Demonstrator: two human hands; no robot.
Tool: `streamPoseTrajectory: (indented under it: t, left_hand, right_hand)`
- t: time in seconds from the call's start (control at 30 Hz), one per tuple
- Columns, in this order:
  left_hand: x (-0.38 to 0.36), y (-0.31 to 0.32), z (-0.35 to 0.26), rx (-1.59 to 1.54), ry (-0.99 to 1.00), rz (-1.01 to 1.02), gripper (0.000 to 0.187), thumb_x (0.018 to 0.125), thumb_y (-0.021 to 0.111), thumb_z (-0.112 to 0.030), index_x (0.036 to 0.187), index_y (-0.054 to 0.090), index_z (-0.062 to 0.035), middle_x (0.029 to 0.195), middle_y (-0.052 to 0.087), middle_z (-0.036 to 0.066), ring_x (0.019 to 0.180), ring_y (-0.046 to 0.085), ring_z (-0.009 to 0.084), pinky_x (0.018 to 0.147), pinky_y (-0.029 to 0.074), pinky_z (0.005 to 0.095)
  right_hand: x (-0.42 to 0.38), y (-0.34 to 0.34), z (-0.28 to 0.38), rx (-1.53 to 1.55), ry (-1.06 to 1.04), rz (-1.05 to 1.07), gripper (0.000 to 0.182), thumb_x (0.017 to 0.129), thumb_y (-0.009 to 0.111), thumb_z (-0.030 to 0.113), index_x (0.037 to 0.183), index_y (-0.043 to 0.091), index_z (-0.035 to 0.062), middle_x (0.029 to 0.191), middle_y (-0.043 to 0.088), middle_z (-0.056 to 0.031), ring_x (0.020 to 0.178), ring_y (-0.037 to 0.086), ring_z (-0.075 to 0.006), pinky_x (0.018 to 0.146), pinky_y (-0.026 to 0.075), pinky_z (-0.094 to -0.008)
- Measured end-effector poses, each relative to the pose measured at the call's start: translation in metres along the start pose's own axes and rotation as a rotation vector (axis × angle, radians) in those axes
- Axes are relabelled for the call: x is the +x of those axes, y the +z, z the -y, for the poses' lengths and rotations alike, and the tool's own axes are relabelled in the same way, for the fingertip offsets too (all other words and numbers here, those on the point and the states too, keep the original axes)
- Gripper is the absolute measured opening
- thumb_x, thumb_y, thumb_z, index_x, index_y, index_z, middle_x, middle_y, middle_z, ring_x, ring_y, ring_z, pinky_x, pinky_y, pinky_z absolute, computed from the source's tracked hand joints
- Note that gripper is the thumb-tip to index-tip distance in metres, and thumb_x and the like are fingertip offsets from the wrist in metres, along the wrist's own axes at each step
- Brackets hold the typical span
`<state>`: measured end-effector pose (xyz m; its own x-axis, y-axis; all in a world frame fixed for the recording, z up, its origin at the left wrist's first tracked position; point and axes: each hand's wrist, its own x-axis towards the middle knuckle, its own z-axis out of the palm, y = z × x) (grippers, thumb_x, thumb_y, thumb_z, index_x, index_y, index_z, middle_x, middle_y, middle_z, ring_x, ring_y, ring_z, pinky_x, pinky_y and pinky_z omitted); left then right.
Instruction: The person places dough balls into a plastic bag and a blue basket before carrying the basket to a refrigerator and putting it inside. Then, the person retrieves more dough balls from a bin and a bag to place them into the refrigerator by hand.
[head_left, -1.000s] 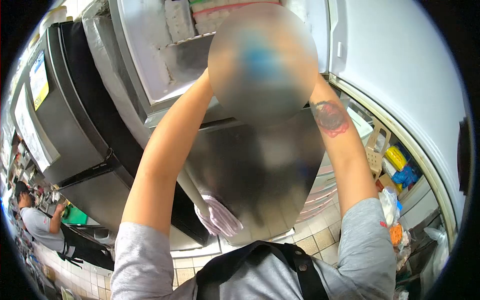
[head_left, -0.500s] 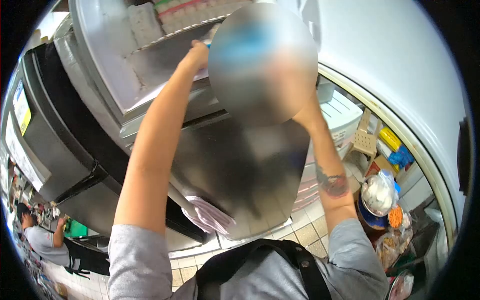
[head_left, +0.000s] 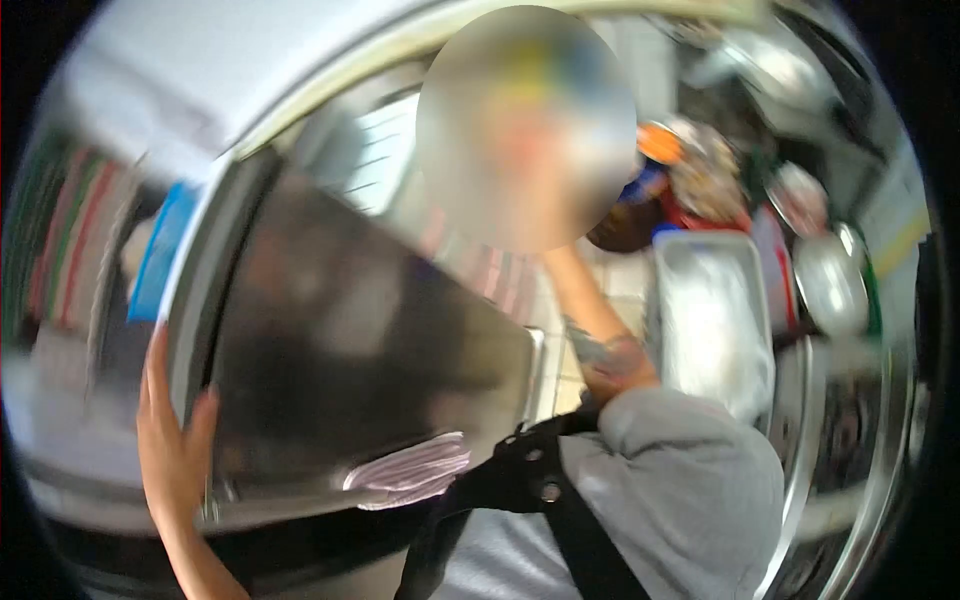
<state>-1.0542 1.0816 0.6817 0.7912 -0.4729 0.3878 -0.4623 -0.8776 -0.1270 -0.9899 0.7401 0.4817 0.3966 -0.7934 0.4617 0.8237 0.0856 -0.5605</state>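
My left hand (head_left: 173,450) is open, thumb apart from the outstretched fingers, at the metal front edge (head_left: 190,330) of an open refrigerator. Just beyond its fingertips stands a bright blue flat-sided item (head_left: 160,255), with something pale beside it. A round blur covers my right hand; only the right forearm (head_left: 590,310) shows clearly, reaching forward over the floor. Below the opening is a dark steel refrigerator door (head_left: 350,320), and a folded striped cloth (head_left: 410,470) hangs near its lower edge.
Several stacked items with red and green edges (head_left: 80,240) fill the refrigerator at left. On the right are a plastic tub (head_left: 710,310) with clear bags, an orange-filled container (head_left: 660,143), bagged food (head_left: 705,185) and a metal bowl (head_left: 832,285). A white slatted lid (head_left: 385,150) lies ahead.
The view has swung right. My left hand, earlier at a blue item by the open compartment, now lies open at the refrigerator's edge. My right arm reaches toward the floor area on the right.
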Motion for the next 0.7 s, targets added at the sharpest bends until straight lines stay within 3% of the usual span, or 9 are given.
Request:
streamPoseTrajectory:
  t: [0.07,0.13,0.23,0.3,0.33,0.47,0.53,0.6,0.7]
  left_hand:
    - [-0.035,-0.003,-0.019,0.128,0.210,0.150,0.073,0.073,0.069,-0.009,0.140,0.040,-0.0093,0.138,0.044,0.023,0.128,0.043,0.0383,0.105,0.035,0.0430]
    - [-0.064,-0.006,-0.035,0.081,0.338,0.374,0.070,0.077,0.067,-0.026,0.139,0.042,-0.0062,0.142,0.041,0.020,0.131,0.039,0.0380,0.107,0.032,0.0444]
    - [-0.078,-0.014,-0.044,-0.074,0.457,0.740,0.073,0.073,0.071,-0.036,0.133,0.047,-0.0032,0.138,0.044,0.024,0.128,0.042,0.0419,0.105,0.034,0.0445]
    - [-0.080,-0.007,-0.040,-0.132,0.515,0.842,0.069,0.073,0.071,-0.021,0.136,0.045,-0.0061,0.137,0.044,0.024,0.126,0.043,0.0414,0.103,0.036,0.0443]
    - [-0.079,0.002,-0.035,-0.163,0.541,0.890,0.070,0.073,0.071,-0.013,0.137,0.043,-0.0076,0.137,0.043,0.024,0.125,0.043,0.0412,0.102,0.036,0.0442]
    - [-0.096,0.079,-0.021,-0.305,0.442,0.649,0.066,0.078,0.069,-0.027,0.133,0.045,0.0001,0.135,0.046,0.026,0.128,0.040,0.0415,0.106,0.033,0.0424]
    - [-0.111,0.109,-0.024,-0.107,0.495,0.671,0.064,0.080,0.068,-0.021,0.135,0.043,0.0002,0.136,0.045,0.025,0.130,0.039,0.0393,0.107,0.032,0.0408]
    - [-0.116,0.147,-0.023,-0.540,0.506,0.887,0.068,0.080,0.071,-0.022,0.137,0.041,-0.0004,0.136,0.047,0.022,0.129,0.042,0.0343,0.107,0.033,0.0390]
    - [-0.118,0.201,-0.038,-0.671,0.427,1.039,0.065,0.081,0.069,-0.024,0.136,0.042,-0.0012,0.136,0.047,0.022,0.128,0.044,0.0328,0.105,0.035,0.0373]
  right_hand:
    - [-0.028,-0.013,0.012,-0.010,-0.032,0.052,0.020,0.082,0.069,0.014,0.096,0.057,0.0045,0.090,0.059,-0.0015,0.085,0.055,-0.0093,0.071,0.047,-0.0244]
    - [-0.065,-0.025,0.009,-0.153,0.038,0.140,0.018,0.082,0.069,0.014,0.092,0.058,0.0044,0.083,0.059,-0.0005,0.082,0.056,-0.0087,0.069,0.047,-0.0245]
    - [-0.133,-0.049,0.011,-0.371,0.230,0.340,0.016,0.081,0.069,0.014,0.089,0.059,0.0047,0.081,0.060,-0.0022,0.077,0.057,-0.0103,0.069,0.047,-0.0262]
    - [-0.175,-0.070,0.011,-0.441,0.344,0.405,0.016,0.081,0.070,0.015,0.089,0.060,0.0051,0.079,0.061,-0.0036,0.075,0.058,-0.0116,0.069,0.048,-0.0276]
    - [-0.193,-0.080,0.016,-0.458,0.388,0.426,0.017,0.080,0.070,0.015,0.089,0.060,0.0051,0.078,0.062,-0.0043,0.073,0.059,-0.0120,0.068,0.048,-0.0281]
    - [-0.249,-0.136,0.016,-0.641,0.527,0.650,0.025,0.076,0.072,0.021,0.092,0.062,0.0049,0.085,0.066,-0.0107,0.082,0.064,-0.0214,0.073,0.050,-0.0327]
    - [-0.260,-0.161,0.023,-0.761,0.591,0.765,0.029,0.077,0.072,0.023,0.097,0.062,0.0046,0.091,0.065,-0.0111,0.082,0.064,-0.0211,0.074,0.050,-0.0331]
    - [-0.267,-0.189,0.025,-0.853,0.641,0.804,0.033,0.077,0.072,0.024,0.101,0.062,0.0045,0.093,0.065,-0.0119,0.082,0.064,-0.0217,0.074,0.050,-0.0337]
    - [-0.272,-0.222,0.021,-0.938,0.676,0.756,0.036,0.075,0.073,0.026,0.102,0.062,0.0046,0.094,0.064,-0.0140,0.080,0.063,-0.0237,0.073,0.051,-0.0348]
